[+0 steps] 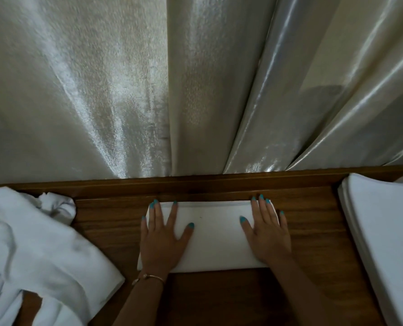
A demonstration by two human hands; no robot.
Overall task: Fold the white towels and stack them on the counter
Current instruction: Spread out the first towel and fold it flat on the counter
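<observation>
A pale, shiny curtain (125,85) hangs in heavy folds across the whole back of the scene, its hem falling behind the raised rear lip of the dark wooden desk (219,297). The desk runs the full width below it, wood grain showing wherever the cloth leaves it bare.

On the left, a loose heap of white towels (38,250) sprawls rumpled over the desk's edge, with a knotted bunch poking up at its far end. On the right, a neat stack of folded towels (383,231) sits near the back lip, its layered edges facing the middle.

Between them, well apart from both, lies the folded towel (214,238), a flat white rectangle close against the rear lip. The left hand (163,241) lies on its left end, fingers straight and spread wide, a thin bracelet (148,277) at the wrist. The right hand (268,234) presses its right end the same way, flat and open, fingertips reaching the towel's far edge. Both hands have teal-painted nails.
</observation>
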